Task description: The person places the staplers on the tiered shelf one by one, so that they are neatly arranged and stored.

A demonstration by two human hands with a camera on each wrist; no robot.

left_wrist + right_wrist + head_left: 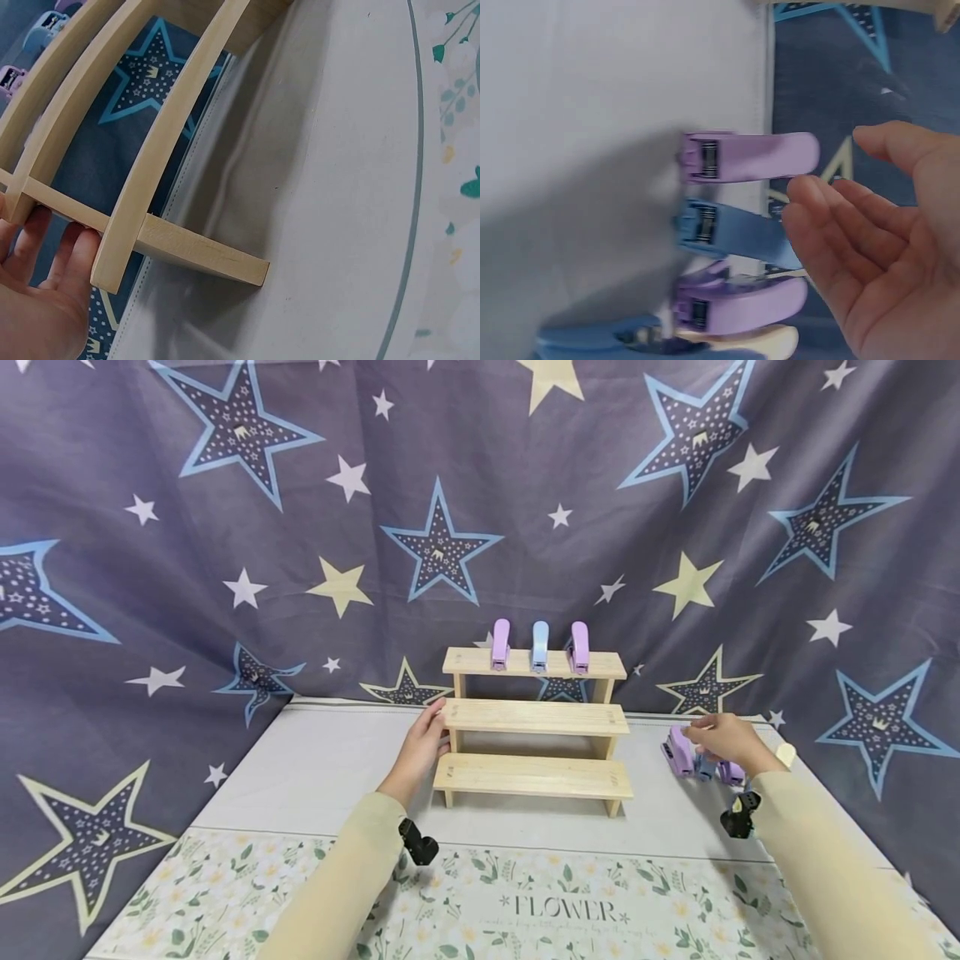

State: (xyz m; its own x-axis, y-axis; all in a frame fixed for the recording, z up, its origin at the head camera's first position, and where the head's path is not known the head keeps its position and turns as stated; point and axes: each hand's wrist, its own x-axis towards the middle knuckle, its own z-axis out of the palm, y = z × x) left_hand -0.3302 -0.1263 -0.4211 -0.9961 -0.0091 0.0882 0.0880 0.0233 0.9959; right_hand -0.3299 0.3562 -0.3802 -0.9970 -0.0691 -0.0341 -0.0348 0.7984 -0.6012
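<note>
three-tier wooden step shelf, centre of the head view, standing on a pale grey table mat; top tier carries three small staplers upright in a row: a purple one, a blue one and a pink-purple one. left hand at the shelf's left end, fingers straight and laid against the side support beside the middle tier, holding nothing. right hand at centre right of the head view, over a cluster of loose staplers lying on the mat to the right of the shelf; fingers relaxed and slightly spread, fingertips just beside the purple stapler and blue stapler, gripping none. a third, purple stapler lies lower in the wrist view. star-print backdrop cloth behind; floral cloth along the bottom edge.
</note>
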